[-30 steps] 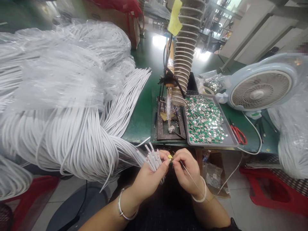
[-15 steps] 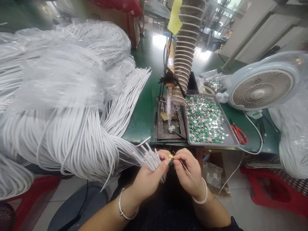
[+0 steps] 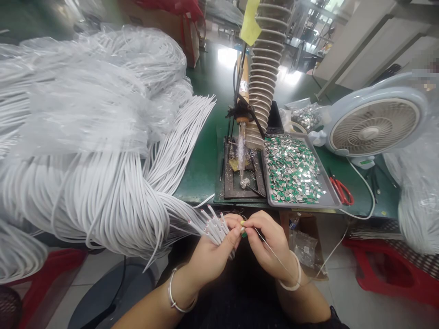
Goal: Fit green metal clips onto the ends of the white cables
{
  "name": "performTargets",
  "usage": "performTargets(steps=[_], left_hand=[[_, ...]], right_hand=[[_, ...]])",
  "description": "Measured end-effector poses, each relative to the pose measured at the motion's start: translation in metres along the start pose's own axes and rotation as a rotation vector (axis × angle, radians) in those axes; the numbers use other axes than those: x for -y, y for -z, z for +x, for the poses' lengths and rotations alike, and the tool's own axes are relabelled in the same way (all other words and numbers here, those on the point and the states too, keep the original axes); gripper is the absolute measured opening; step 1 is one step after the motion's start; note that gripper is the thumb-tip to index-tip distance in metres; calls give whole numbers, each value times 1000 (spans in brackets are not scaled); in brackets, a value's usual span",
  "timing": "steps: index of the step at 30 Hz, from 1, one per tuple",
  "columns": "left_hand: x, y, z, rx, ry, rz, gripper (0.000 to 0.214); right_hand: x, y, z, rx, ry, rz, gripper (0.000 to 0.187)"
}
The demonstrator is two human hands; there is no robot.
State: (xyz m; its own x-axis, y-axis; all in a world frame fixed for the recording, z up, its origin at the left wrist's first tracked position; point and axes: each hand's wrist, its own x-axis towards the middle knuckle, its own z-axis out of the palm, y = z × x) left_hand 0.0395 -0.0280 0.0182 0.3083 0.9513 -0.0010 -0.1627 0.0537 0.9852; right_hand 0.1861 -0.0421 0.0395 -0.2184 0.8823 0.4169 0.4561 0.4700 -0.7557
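Observation:
My left hand [image 3: 211, 260] is closed around several white cables [image 3: 214, 230], whose cut ends with pinkish cores stick up past the fingers. Its thumb and forefinger meet at a tiny green-and-silver circuit board [image 3: 243, 233]. Opposite it, my right hand [image 3: 269, 244] pinches a thin solder wire [image 3: 276, 256] that trails back along the palm to the wrist. A small yellow bit [image 3: 243, 223] shows at the right fingertips. Both sets of fingertips nearly touch, and what exactly lies between them is partly hidden.
A soldering iron [image 3: 241, 141] hangs tip down over a dark stand [image 3: 228, 194]. Beside it lie a tray [image 3: 331, 196] of small circuit boards and red-handled cutters [image 3: 343, 191]. A fan [image 3: 373, 128] stands at right. Plastic-covered cables [image 3: 103, 196] fill the left; a ribbed hose [image 3: 265, 68] hangs above.
My right hand has shifted slightly, and less of the yellow bit shows at its fingertips. The cable ends in my left hand have spread a little differently.

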Motion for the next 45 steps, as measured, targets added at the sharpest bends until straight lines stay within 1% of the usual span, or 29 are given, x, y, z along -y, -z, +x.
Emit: performTargets(steps=[4, 9, 13, 17, 20, 23, 26, 31, 40, 45], left_hand=[[1, 0, -1, 7, 1, -13, 30], [3, -1, -3, -11, 10, -68, 18], [7, 0, -4, 9, 29, -77, 13], [7, 1, -3, 26, -2, -48, 8], [3, 1, -3, -3, -28, -19, 5], [-1, 0, -4, -55, -52, 21, 6], [-5, -2, -4, -75, -58, 40, 7], [-8, -3, -5, -89, -40, 54, 7], [-9, -3, -4, -75, 0, 38, 5], [-9, -2, -5, -66, -1, 47, 4]], right_hand=[[1, 1, 1, 28, -14, 32, 14], [2, 0, 2, 21, -25, 25, 13], [2, 0, 2, 20, -26, 11, 13], [1, 0, 0, 13, -23, 13, 12], [0, 1, -2, -5, -34, 20, 12], [-2, 1, -4, -42, -40, 28, 13], [-2, 1, -6, -73, -34, 37, 14], [-2, -1, -7, -70, -14, 49, 15], [-2, -3, -7, -62, -15, 65, 15], [-3, -4, -7, -61, -28, 74, 15]])
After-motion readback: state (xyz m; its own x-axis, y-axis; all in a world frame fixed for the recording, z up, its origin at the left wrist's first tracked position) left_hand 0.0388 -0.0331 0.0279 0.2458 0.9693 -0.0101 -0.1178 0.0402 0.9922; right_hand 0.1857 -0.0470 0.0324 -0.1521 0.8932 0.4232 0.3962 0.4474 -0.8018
